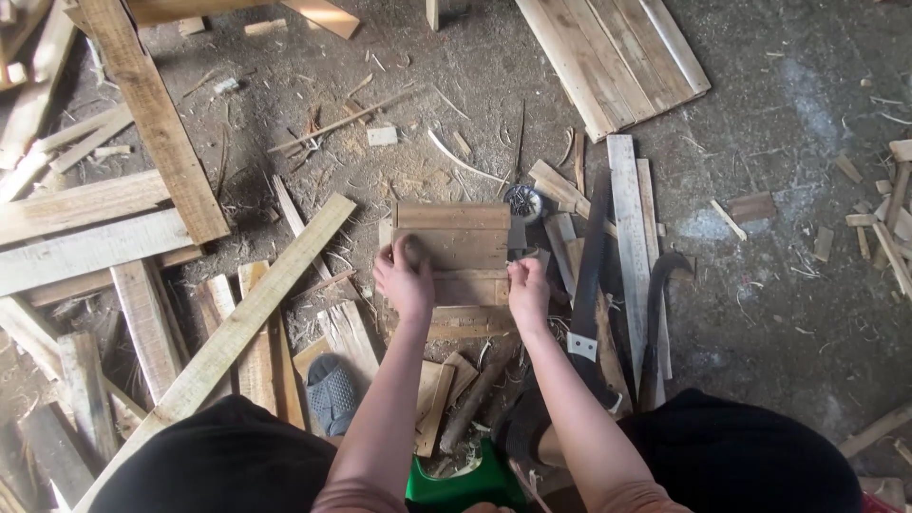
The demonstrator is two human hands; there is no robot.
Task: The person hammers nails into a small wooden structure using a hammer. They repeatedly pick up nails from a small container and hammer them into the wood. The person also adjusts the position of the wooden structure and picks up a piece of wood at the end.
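Currently, head view: our left hand (404, 278) grips the left edge of the small slatted wooden panel (454, 266), fingers clenched on it; our right hand (528, 293) clamps its right edge. Panel sits on the floor (779, 285) just beyond our knees. Risks, as we judge: splinters from rough slats, panel rocking on scrap underneath. Long plank (237, 328) crowds the left, black crowbar (655, 323) and saw (589, 275) the right. Open room only far right.
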